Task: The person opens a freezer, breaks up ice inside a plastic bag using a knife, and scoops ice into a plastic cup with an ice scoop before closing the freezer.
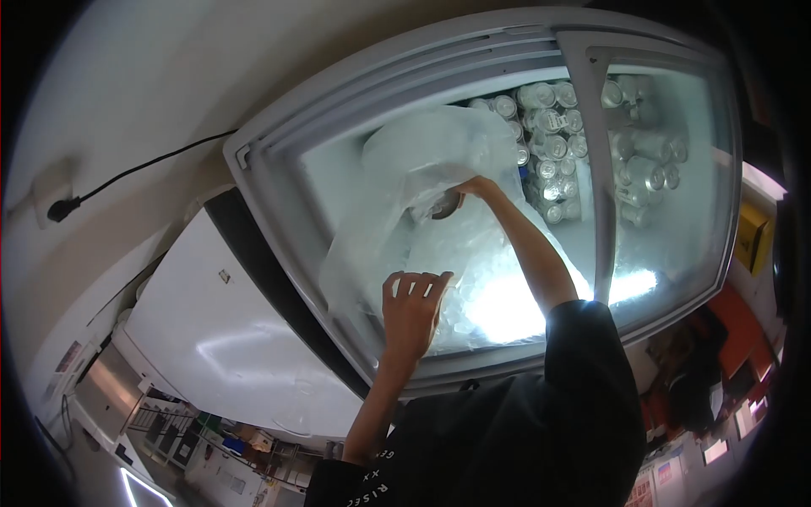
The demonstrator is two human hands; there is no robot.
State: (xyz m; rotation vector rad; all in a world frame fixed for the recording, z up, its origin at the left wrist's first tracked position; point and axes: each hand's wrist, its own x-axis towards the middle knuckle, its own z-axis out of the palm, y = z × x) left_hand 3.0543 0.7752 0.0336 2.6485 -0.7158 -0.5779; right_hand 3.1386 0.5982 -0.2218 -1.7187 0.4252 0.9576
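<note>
A large translucent plastic bag (431, 139) lies open inside a chest freezer (291, 241), with what looks like ice (473, 279) in it. My right hand (478, 187) reaches into the bag's mouth, its fingers closed on the rim of a dark round cup (446, 204). Part of the cup is hidden by the bag and the fingers. At the near side, my left hand (414, 306) has its fingers curled over the edge of the bag. Bright glare covers the bag below my right forearm.
Several cans (553, 148) stand in the freezer's right part, some behind a sliding glass lid (667, 228) and its frame bar (596, 152). A white closed chest (245, 321) adjoins on the left. A black plug (63, 209) sits in the wall. Another person (697, 380) is at lower right.
</note>
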